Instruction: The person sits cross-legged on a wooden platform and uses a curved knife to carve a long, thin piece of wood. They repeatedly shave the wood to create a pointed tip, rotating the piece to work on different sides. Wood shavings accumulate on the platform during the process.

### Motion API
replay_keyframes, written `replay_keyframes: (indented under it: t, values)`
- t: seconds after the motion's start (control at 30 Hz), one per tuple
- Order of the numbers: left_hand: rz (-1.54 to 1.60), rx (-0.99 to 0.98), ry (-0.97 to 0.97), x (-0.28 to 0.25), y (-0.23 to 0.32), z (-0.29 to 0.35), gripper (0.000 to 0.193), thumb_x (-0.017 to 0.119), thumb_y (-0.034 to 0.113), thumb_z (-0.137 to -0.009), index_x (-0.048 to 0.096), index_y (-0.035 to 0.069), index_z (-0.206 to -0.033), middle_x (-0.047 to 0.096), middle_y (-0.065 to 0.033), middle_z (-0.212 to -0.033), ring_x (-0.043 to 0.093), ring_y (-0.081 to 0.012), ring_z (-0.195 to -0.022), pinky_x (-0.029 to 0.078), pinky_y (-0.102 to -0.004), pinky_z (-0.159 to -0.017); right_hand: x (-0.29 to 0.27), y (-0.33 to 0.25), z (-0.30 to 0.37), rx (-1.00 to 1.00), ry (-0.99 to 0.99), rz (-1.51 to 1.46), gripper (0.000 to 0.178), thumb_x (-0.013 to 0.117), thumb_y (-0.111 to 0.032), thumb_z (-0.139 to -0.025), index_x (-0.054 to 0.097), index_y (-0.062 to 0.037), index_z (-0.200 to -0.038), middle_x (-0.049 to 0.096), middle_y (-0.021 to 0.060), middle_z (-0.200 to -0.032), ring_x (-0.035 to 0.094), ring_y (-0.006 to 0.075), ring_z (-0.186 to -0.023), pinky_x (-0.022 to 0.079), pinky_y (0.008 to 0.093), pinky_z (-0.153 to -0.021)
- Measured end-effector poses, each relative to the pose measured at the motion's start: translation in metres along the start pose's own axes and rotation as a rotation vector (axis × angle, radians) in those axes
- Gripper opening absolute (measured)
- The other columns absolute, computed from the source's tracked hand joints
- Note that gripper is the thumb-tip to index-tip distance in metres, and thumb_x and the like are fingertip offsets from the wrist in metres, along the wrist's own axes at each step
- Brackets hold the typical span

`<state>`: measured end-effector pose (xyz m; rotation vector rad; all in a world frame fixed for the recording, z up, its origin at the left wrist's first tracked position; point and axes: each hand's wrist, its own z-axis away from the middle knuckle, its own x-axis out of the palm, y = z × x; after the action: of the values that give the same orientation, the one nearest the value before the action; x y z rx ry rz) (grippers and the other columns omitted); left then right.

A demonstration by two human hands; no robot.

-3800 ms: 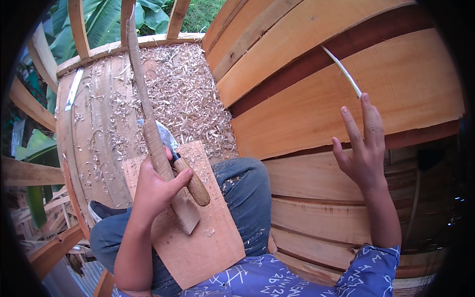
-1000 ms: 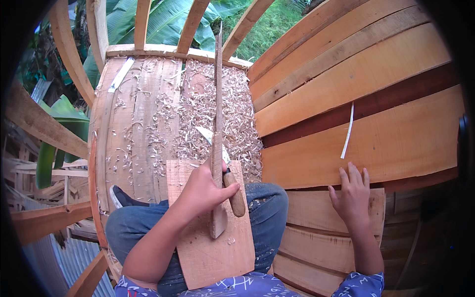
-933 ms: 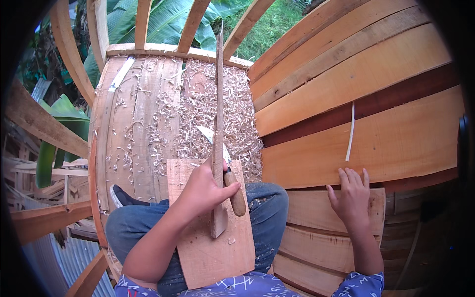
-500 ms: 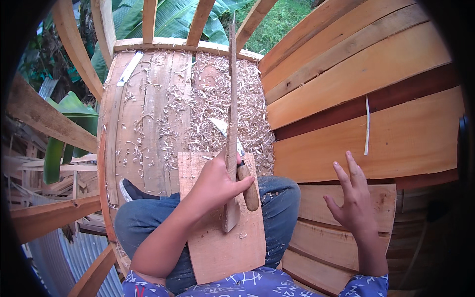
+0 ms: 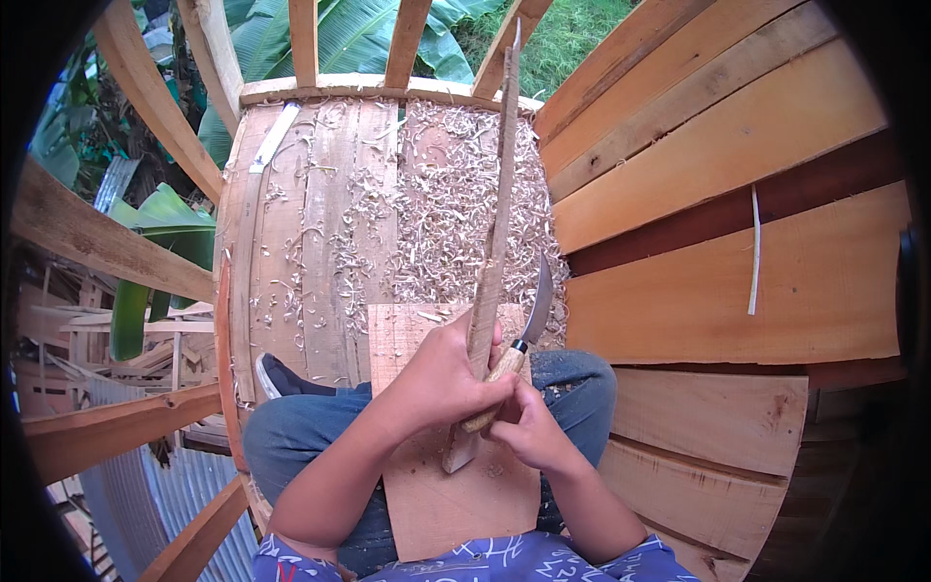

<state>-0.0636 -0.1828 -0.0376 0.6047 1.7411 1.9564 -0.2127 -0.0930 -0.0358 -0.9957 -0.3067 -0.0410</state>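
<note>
My left hand [image 5: 436, 378] is closed around a long, thin wooden strip [image 5: 501, 199] that stands tilted up away from me. Its thumb also lies across the wooden handle of a knife with a curved blade [image 5: 540, 303]. That blade points up and away, to the right of the strip. At the butt of the handle is my right hand [image 5: 535, 429], its fingers curled against it and partly hidden. The strip's lower end is over a flat wooden board [image 5: 436, 529] resting across my lap.
Curly wood shavings [image 5: 451, 213] cover much of the plank floor [image 5: 335, 252]. A pale flat strip [image 5: 274, 138] lies far left. Wooden posts [image 5: 126, 87] rise along the left and far edges. Planks [image 5: 718, 291] line the right side, with a thin white sliver [image 5: 754, 252] on one.
My right hand has come in from the right to the knife handle. The knife has turned so its blade points up and right. The view has shifted slightly.
</note>
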Motion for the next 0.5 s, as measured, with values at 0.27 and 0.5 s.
replay_keyframes:
  t: [0.27, 0.5]
  values:
    - [0.173, -0.015, -0.067, 0.021, 0.019, 0.005, 0.035, 0.075, 0.007, -0.075, 0.044, 0.004, -0.091, 0.059, -0.0058, -0.085, 0.061, -0.012, -0.083, 0.051, -0.0272, -0.071, -0.005, -0.007, 0.003, -0.343, 0.049, -0.064, 0.07, 0.056, 0.001, -0.084, 0.02, -0.0016, -0.143, 0.04, 0.0173, -0.139, 0.044, 0.0239, -0.126, 0.039, 0.0378, -0.103]
    - [0.236, -0.183, 0.127, 0.026, 0.035, 0.044, 0.024, 0.064, 0.003, -0.084, 0.04, 0.005, -0.091, 0.059, -0.0066, -0.08, 0.058, -0.0092, -0.072, 0.048, -0.0237, -0.058, -0.007, -0.004, 0.019, -0.454, 0.275, -0.182, 0.028, 0.052, -0.006, -0.092, 0.051, -0.0004, -0.12, 0.066, 0.012, -0.103, 0.065, 0.0097, -0.081, 0.049, 0.02, -0.055]
